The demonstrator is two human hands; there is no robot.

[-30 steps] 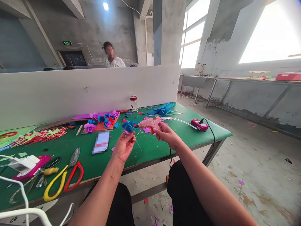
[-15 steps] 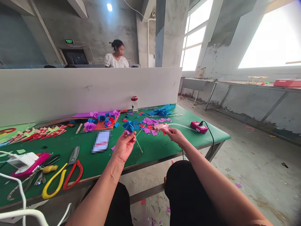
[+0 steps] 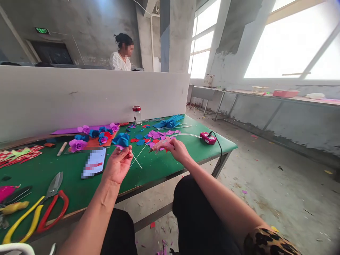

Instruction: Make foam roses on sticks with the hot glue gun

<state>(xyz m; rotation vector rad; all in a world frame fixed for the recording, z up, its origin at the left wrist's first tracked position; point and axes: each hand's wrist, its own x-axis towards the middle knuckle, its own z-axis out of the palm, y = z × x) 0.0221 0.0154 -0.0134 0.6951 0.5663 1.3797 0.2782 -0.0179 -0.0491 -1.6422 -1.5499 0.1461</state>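
Observation:
My left hand [image 3: 117,165] is closed, pinching a blue paper flower [image 3: 121,139] at its base, where a purple petal shows. Thin white sticks [image 3: 137,161] poke out beside those fingers. In my right hand [image 3: 180,151] is a pink glue gun [image 3: 160,144], its nozzle aimed left toward the flower, the two apart. The fingers wrap the gun's handle and partly hide it. Purple petals [image 3: 156,134] lie behind the gun, with blue paper circles [image 3: 139,136] between it and the flower.
Finished paper flowers [image 3: 78,145], a phone [image 3: 93,163] and scissors [image 3: 54,186] lie to the left. A lidded jar [image 3: 137,115] stands by the white partition [image 3: 106,88]. A magenta power strip [image 3: 208,138] sits right, cord over the edge. A person [image 3: 122,53] is beyond the partition.
The view has swung right, so the table's things sit further left. The glue gun has come slightly left toward the flower in my right hand. My left hand keeps its pinch on the flower.

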